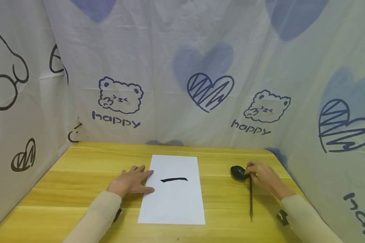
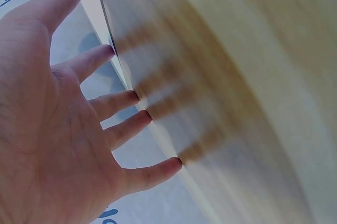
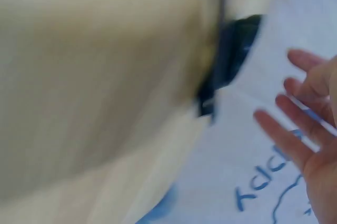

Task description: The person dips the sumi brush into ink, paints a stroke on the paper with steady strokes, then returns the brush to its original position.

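Note:
A white sheet of paper (image 1: 173,206) lies on the table with one black, nearly horizontal ink stroke (image 1: 174,179) across it. My left hand (image 1: 134,180) is spread flat at its left edge, thumb and index fingertip on the paper. In the left wrist view the fingers (image 2: 152,174) are straight and apart. At the right, my right hand (image 1: 263,175) hovers beside a dark thin brush (image 1: 251,199) and a black spoon-shaped dish (image 1: 238,172). The right wrist view shows its loosely bent fingers (image 3: 281,134) apart from the brush, which lies across the dish.
The yellow wood-grain table (image 1: 79,175) ends at a patterned white curtain (image 1: 164,67) behind, with more curtain on both sides. Its right edge runs close to my right forearm.

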`<state>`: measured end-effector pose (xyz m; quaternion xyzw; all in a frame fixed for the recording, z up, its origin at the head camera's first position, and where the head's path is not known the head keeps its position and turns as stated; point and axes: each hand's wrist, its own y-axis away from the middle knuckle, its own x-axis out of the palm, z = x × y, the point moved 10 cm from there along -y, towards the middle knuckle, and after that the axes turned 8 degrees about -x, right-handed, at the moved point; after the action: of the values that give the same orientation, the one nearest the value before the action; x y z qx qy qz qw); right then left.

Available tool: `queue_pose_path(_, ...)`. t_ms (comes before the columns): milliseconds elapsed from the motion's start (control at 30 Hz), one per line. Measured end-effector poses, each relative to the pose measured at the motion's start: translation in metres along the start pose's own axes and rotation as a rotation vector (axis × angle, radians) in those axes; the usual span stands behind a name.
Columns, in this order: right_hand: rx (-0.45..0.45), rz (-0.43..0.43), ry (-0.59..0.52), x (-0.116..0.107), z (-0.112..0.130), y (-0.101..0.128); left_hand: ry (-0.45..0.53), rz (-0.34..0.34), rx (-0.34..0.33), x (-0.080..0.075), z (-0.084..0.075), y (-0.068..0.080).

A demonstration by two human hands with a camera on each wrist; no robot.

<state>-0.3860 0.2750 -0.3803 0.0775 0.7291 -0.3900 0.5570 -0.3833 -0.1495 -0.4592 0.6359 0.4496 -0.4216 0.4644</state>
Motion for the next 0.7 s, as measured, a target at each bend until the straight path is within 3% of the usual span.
queue_pose_path(200,0.285,0.029,0.012,-0.009,-0.004,-0.031,0.016,0.007,0.001,0.001,0.001,-0.001)
queue_pose_path(500,0.412,0.099,-0.049,0.010,0.011,-0.058,0.045,-0.011,0.004,-0.003,0.007,-0.003)
queue_pose_path(700,0.566,0.191,-0.146,0.031,0.017,-0.066,0.071,-0.035,0.000,-0.011,0.012,0.001)
